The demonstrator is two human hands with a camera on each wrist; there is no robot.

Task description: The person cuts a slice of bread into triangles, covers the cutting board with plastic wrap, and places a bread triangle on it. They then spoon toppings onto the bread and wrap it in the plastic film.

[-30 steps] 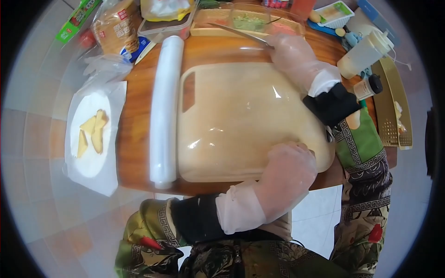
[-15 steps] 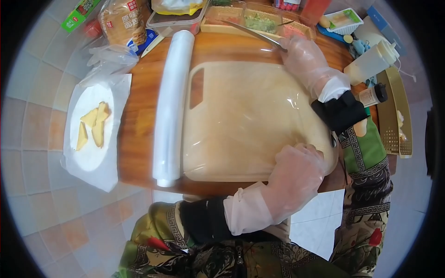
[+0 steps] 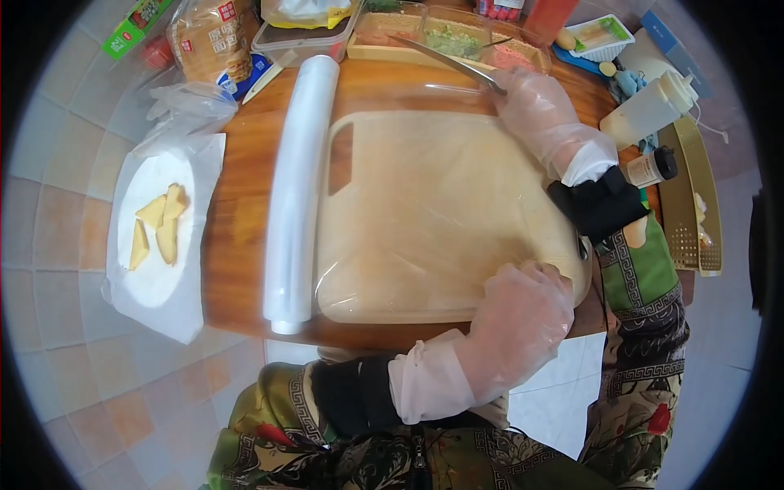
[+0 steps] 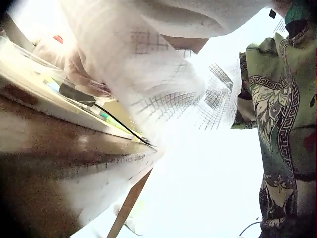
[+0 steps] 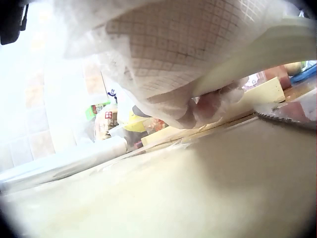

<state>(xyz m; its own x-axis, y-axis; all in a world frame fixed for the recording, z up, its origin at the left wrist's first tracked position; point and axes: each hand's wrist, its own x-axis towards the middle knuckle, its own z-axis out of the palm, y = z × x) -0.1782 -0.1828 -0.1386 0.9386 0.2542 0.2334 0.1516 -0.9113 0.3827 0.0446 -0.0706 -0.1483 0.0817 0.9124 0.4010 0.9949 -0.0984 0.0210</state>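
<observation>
Clear film (image 3: 408, 229) lies over your cutting board (image 3: 384, 117), spanning from the film roll (image 3: 300, 196) at its left edge toward the right edge. Left hand (image 3: 527, 314): fingers curled on the film, board's near right corner. Right hand (image 3: 539, 102): just past the far right corner, at the end of the knife (image 3: 445, 61); can't tell if you're gripping anything. Containers: tan tray (image 3: 371, 51) at table's far edge holds clear boxes, pale orange, chopped green, pink food left to right. Clear box (image 3: 310, 39) left of it, packet on top. White foam tray (image 3: 606, 52), far right corner, something green inside. Squeeze bottle (image 3: 645, 110), right edge, pale contents. Perforated basket (image 3: 690, 253) near it, white bits inside. Vs half a second ago: bright glints near film's right side gone; hands about same spots.
</observation>
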